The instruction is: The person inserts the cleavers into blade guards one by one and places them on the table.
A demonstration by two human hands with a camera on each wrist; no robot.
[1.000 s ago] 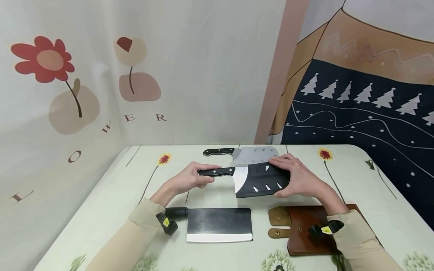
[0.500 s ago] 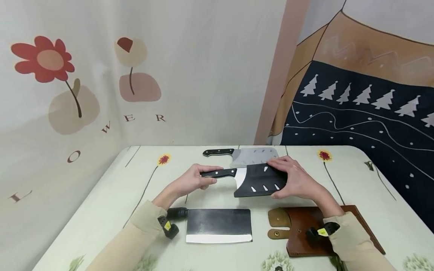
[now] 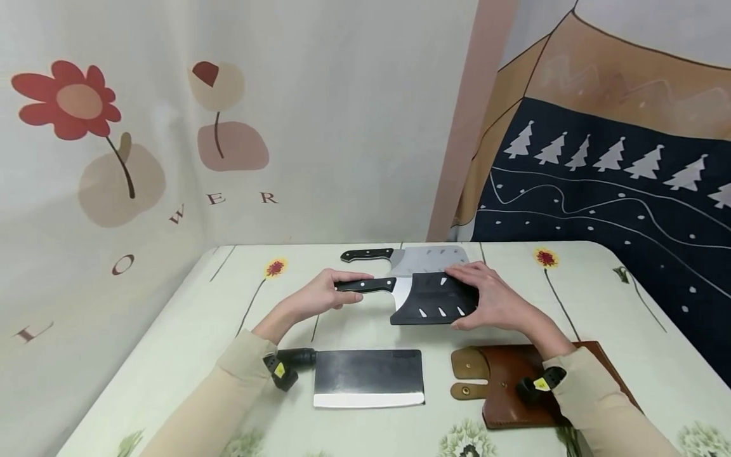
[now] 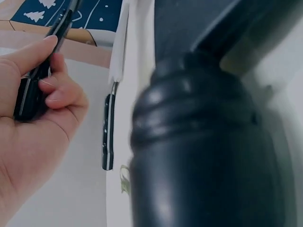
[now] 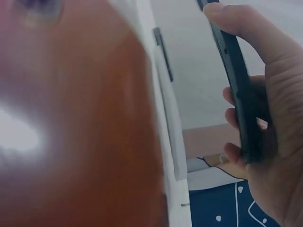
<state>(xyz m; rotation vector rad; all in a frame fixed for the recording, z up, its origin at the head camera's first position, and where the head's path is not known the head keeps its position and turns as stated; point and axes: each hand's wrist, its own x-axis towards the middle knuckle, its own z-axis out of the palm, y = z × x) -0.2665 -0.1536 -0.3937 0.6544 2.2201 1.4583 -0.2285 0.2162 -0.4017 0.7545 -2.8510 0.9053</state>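
Note:
In the head view my left hand (image 3: 322,294) grips the black riveted handle (image 3: 370,285) of a cleaver held above the table. A black slotted blade guard (image 3: 436,301) covers most of its blade, with a strip of bare steel (image 3: 403,291) showing by the handle. My right hand (image 3: 491,298) holds the guard's right end between thumb and fingers. The left wrist view has the fingers (image 4: 59,90) wrapped round the handle. Seen edge-on in the right wrist view, the guard (image 5: 236,90) lies between thumb and fingers.
Behind lies another cleaver (image 3: 365,254) in a translucent guard (image 3: 436,259). A larger bare cleaver (image 3: 368,377) with a black handle lies in front, beneath the left wrist. Under the right forearm is a brown leather sheath (image 3: 508,387) with snap straps. The table (image 3: 188,355) meets printed curtains behind.
The right hand and the black guard have moved slightly left, so less bare steel shows beside the handle. The left hand keeps its grip with little movement.

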